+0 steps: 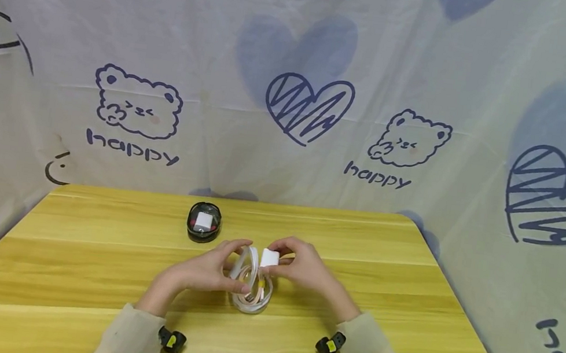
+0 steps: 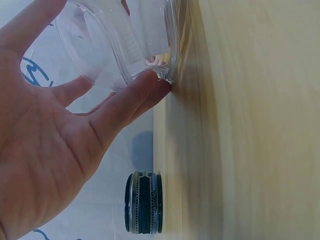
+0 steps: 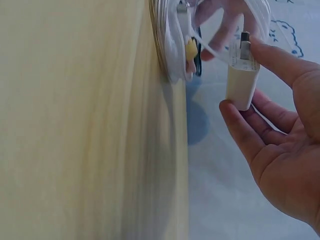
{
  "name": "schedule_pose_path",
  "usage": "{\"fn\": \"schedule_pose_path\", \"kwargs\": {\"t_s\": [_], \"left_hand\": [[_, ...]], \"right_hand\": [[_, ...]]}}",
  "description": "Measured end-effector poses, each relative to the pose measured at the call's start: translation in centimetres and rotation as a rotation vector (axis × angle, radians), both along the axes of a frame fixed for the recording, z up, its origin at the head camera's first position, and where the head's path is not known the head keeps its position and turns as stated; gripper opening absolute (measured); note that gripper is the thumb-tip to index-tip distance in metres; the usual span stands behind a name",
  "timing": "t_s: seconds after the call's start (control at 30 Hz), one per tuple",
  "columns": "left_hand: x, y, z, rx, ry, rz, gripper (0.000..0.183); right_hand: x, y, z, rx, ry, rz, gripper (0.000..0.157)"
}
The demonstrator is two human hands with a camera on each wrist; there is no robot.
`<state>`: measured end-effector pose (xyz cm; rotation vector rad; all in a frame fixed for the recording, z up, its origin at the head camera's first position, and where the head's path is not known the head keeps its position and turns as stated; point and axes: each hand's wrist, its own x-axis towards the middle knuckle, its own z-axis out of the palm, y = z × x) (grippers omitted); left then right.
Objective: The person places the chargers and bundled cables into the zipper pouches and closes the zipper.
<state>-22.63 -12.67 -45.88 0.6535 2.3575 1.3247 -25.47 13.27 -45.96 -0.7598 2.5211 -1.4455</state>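
In the head view my left hand (image 1: 206, 270) holds a clear round case (image 1: 250, 309) between thumb and fingers, its lid tilted up. Its see-through wall (image 2: 95, 40) shows close up in the left wrist view. Inside the case lies a coiled pale cable (image 1: 243, 295) with a metal plug end and a yellow piece. My right hand (image 1: 304, 266) pinches a white charger plug (image 1: 269, 258) by the case's right side. In the right wrist view the charger's metal prongs (image 3: 245, 46) point up, and the thumb and fingers grip the body.
A dark round case (image 1: 195, 235) with a white charger block (image 1: 203, 222) stands behind the left hand. The wooden table (image 1: 95, 260) ends at a hanging printed cloth (image 1: 225, 135) along the back and sides.
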Motion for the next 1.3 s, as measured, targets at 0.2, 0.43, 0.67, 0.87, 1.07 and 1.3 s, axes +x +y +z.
{"fn": "schedule_pose_path", "kwargs": {"t_s": [0.2, 0.43, 0.67, 0.87, 1.07, 1.3], "left_hand": [[0.0, 0.0, 0.1, 0.022, -0.008, -0.006, 0.101], [-0.1, 0.3, 0.0, 0.023, 0.009, -0.012, 0.099], [0.0, 0.4, 0.1, 0.019, 0.008, -0.019, 0.098], [-0.1, 0.4, 0.1, 0.020, 0.011, -0.024, 0.098], [0.0, 0.4, 0.1, 0.016, 0.003, -0.014, 0.099], [0.0, 0.4, 0.1, 0.013, 0.007, -0.006, 0.098]], "right_hand": [[0.6, -0.8, -0.1, 0.020, 0.004, 0.066, 0.040], [1.1, -1.2, -0.3, 0.099, 0.028, 0.108, 0.039], [1.2, -1.3, -0.6, 0.214, 0.047, 0.127, 0.040], [1.3, -1.4, -0.6, 0.297, 0.092, 0.139, 0.039], [1.2, -1.1, -0.8, 0.282, 0.094, 0.167, 0.041], [0.5, -0.1, -0.4, 0.220, 0.070, 0.194, 0.043]]}}
